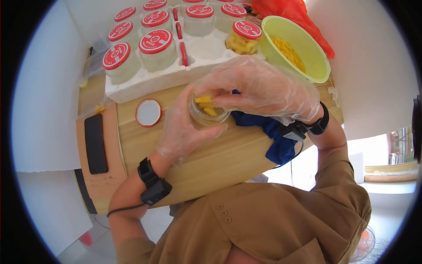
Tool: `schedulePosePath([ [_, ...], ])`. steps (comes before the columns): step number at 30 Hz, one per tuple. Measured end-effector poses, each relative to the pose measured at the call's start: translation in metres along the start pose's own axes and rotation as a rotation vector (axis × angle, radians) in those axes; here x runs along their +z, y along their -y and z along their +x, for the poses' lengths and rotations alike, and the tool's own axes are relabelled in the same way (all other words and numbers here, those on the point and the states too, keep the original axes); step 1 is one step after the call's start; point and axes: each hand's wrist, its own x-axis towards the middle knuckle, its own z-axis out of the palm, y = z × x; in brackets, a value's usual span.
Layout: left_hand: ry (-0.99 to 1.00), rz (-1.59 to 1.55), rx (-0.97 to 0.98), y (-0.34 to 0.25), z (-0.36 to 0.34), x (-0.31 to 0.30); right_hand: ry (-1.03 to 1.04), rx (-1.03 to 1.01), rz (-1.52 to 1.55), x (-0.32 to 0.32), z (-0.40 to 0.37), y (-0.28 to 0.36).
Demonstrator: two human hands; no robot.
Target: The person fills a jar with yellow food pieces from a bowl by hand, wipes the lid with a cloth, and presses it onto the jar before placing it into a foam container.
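Note:
In a clear plastic glove, my left hand [178, 130] wraps round an open glass jar [209, 119] and holds it over the table, its mouth turned up toward me. Several yellow fruit pieces [210, 111] are inside. My right hand [252, 86], also gloved, reaches over from the right. Its fingertips are pinched at the jar's mouth against a yellow piece [203, 100]. Left of the jar, a red-rimmed lid [148, 112] lies with its white inside up.
A white foam tray [127, 90] holds several red-lidded glass jars [156, 48] and red markers [183, 53]. One lidded jar [243, 42] contains yellow pieces. Beside it stands a light green bowl [314, 66] of yellow pieces. Blue cloth [281, 147] and a phone [95, 144] lie nearby.

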Motion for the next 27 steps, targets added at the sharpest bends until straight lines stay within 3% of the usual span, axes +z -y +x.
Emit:
schedulePosePath([
  [7,-0.026,0.053,0.0,-0.006,-0.001,0.001,-0.107,0.059,-0.06,-0.023,-0.013,-0.002],
  [10,-0.024,0.139,-0.04,-0.005,-0.004,0.0,-0.302,0.259,-0.036,-0.052,-0.029,0.0],
  [13,-0.026,0.16,-0.03,-0.001,-0.004,0.0,-0.519,0.329,0.115,-0.076,-0.052,-0.04],
  [16,-0.016,0.132,-0.071,-0.005,-0.004,0.001,-0.578,0.453,0.188,-0.095,-0.076,-0.072],
  [19,-0.019,0.156,-0.047,-0.002,-0.004,0.001,-0.509,0.614,0.141,-0.103,-0.098,-0.105],
  [25,-0.008,0.127,-0.083,-0.003,-0.003,-0.001,-0.169,0.641,-0.351,-0.108,-0.119,-0.146],
  [27,0.003,0.164,-0.076,-0.006,-0.003,-0.002,-0.153,0.689,-0.344,-0.102,-0.116,-0.145],
])
